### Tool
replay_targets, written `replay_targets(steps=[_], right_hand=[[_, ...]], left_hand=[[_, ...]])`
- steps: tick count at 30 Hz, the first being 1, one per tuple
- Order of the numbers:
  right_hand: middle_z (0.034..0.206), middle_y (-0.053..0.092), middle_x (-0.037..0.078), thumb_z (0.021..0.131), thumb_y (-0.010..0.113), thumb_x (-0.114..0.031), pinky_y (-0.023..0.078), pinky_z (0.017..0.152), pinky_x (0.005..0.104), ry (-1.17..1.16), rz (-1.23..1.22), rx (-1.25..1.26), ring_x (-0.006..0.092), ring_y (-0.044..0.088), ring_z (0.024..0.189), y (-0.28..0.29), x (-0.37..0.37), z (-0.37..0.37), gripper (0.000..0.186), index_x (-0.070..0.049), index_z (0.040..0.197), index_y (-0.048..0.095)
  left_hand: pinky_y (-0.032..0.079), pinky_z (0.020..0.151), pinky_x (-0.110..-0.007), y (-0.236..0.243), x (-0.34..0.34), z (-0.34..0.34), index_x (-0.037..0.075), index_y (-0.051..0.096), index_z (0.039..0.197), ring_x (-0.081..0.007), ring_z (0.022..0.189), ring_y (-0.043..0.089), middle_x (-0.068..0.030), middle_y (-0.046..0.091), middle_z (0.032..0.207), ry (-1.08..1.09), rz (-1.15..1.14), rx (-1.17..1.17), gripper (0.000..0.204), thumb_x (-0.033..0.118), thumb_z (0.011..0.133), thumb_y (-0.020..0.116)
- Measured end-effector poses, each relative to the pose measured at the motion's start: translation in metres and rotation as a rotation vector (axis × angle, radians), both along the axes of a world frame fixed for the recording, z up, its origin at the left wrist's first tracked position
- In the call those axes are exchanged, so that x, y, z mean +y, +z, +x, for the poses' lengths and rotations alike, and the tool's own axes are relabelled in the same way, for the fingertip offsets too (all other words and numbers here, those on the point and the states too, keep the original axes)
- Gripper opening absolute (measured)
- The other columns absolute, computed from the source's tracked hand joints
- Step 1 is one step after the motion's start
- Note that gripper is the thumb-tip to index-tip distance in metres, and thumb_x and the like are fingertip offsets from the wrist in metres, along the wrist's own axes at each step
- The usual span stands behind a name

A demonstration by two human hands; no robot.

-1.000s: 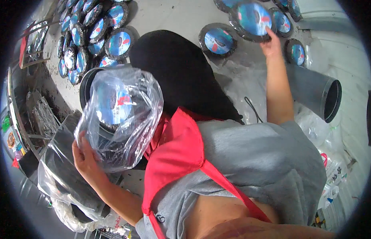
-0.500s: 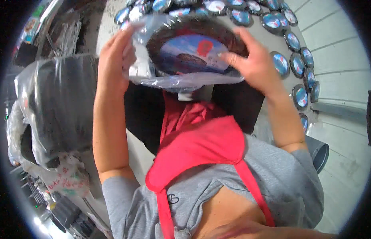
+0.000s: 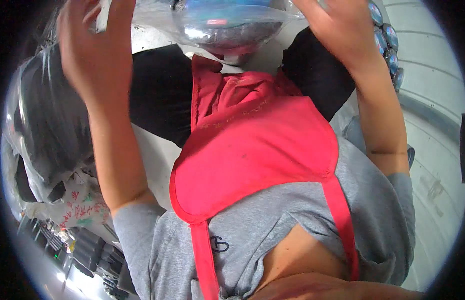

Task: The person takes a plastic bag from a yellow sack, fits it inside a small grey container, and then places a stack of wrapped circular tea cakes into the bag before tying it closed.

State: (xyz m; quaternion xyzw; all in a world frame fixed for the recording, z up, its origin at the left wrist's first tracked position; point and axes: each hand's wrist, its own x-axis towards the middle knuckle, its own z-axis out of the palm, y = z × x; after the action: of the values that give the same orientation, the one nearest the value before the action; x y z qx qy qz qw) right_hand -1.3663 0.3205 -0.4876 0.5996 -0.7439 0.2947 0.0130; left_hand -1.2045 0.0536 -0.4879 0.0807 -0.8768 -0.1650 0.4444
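At the top edge, between my hands, a round dark thing with a blue printed face [image 3: 227, 11] is partly cut off by the frame. It is wrapped in a clear plastic bag [image 3: 160, 19], whose shiny lower part hangs over my lap. My left hand [image 3: 97, 47] is raised on the left, blurred, with thumb and fingers apart and their tips out of view. Beside the bag's right end my right hand [image 3: 337, 32] has its thumb against the plastic; its fingertips are cut off, and it appears to grip the bag.
Further round items with blue faces [image 3: 390, 37] line the floor at the upper right, beside a pale ribbed wall [image 3: 432, 95]. On the left stands a dark stack under clear plastic [image 3: 55, 110]. My red apron [image 3: 252, 155] lies over my chest and lap.
My left hand has moved left, away from the round thing, and its fingers have spread. The wrapped thing has moved up toward the frame's top edge, and my right hand has risen with it.
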Motion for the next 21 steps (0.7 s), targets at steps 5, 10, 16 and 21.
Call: replay_targets(steps=[5,10,16,21], right_hand=[[0.098,0.071,0.014,0.096,0.065,-0.027,0.057,0.076,0.0409,0.064,0.338,-0.304,0.0325,0.070,0.088,-0.056,0.021,0.081,0.030,-0.005,0.116,0.070],[0.088,0.071,0.016,0.086,0.065,-0.033,0.057,0.074,0.0494,-0.014,0.601,-0.123,0.0369,0.071,0.088,-0.148,0.025,0.080,0.028,-0.006,0.089,0.073],[0.095,0.069,0.010,0.089,0.061,-0.031,0.056,0.069,0.0472,-0.061,0.454,-0.092,0.0331,0.069,0.087,-0.139,0.019,0.081,0.024,-0.009,0.093,0.070],[0.090,0.066,0.008,0.087,0.063,-0.024,0.057,0.066,0.0447,-0.145,0.175,-0.084,0.0320,0.068,0.078,-0.143,0.025,0.098,0.016,-0.009,0.088,0.067]], left_hand=[[0.053,0.090,-0.035,-0.058,0.097,0.088,0.000,0.065,0.118,-0.0285,0.101,0.068,-0.0137,0.068,0.116,-0.619,0.590,-0.856,0.026,-0.001,0.093,0.062],[0.050,0.099,-0.040,-0.137,0.127,0.101,0.004,0.062,0.131,-0.0327,0.116,0.065,-0.0179,0.067,0.120,-0.636,0.743,-1.020,0.037,0.008,0.095,0.057],[0.049,0.097,-0.046,-0.143,0.152,0.074,-0.001,0.060,0.127,-0.0440,0.112,0.059,-0.0266,0.062,0.120,-0.703,0.473,-0.982,0.039,0.002,0.089,0.057],[0.050,0.091,-0.051,-0.142,0.173,0.079,-0.008,0.051,0.114,-0.0485,0.102,0.059,-0.0317,0.060,0.105,-0.457,0.350,-0.905,0.030,0.003,0.087,0.056]])
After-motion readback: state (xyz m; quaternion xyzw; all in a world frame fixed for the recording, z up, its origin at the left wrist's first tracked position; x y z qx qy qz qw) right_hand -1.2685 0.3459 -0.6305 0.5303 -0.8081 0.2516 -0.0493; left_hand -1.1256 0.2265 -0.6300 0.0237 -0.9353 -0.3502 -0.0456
